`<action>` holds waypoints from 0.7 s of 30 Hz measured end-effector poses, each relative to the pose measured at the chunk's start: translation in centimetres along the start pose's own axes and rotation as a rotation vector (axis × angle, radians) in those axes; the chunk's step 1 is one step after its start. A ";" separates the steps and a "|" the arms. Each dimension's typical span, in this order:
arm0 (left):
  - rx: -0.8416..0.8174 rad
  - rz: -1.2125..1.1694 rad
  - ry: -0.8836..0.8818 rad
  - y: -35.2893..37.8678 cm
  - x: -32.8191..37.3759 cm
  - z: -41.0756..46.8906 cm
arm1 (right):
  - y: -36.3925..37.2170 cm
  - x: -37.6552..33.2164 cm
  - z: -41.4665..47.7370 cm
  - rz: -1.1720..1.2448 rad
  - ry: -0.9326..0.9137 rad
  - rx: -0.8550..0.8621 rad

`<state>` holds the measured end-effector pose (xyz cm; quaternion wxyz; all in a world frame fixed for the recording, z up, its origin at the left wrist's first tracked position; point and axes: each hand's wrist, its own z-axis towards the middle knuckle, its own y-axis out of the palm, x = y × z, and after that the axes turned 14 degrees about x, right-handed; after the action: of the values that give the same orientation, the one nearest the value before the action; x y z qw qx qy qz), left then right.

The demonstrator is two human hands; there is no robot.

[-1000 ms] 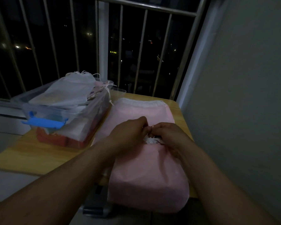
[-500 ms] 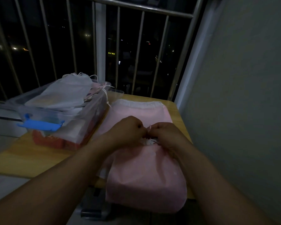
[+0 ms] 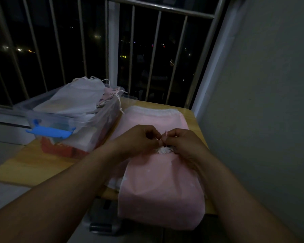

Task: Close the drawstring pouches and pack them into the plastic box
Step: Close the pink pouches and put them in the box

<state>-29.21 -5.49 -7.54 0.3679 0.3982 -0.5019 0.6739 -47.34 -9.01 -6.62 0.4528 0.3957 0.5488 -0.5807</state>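
Note:
A pink drawstring pouch (image 3: 162,192) lies at the table's near right, hanging over the front edge. Its gathered white mouth (image 3: 164,150) sits between my hands. My left hand (image 3: 139,137) and my right hand (image 3: 182,142) meet above that mouth, and each pinches the thin drawstring (image 3: 165,133). A second pink pouch (image 3: 154,118) lies flat beneath, its white hem toward the railing. The clear plastic box (image 3: 102,120) with a blue latch (image 3: 51,133) stands at the left, holding a white pouch (image 3: 77,97) and other pouches.
The wooden table (image 3: 33,163) is small, with bare wood left of the pouches. A metal railing (image 3: 112,50) runs behind it and a grey wall (image 3: 261,102) stands close on the right. A dark object (image 3: 104,220) sits below the table's front edge.
Both hands stay at the pouch's gathered mouth. Their fingertips have shifted slightly and a short loop of drawstring now shows between them.

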 end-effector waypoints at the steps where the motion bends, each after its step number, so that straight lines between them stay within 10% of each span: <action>1: -0.021 0.004 -0.003 0.0 0.0 -0.1 | 0.0 0.1 0.0 -0.006 0.001 -0.002; 21: 0.038 -0.100 -0.129 1.0 -0.3 -0.2 | 0.7 0.9 0.3 -0.039 -0.291 0.061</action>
<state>-30.00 -5.51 -8.27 0.3607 0.4723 -0.4913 0.6368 -46.95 -9.34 -7.62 0.5041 0.3100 0.4672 -0.6569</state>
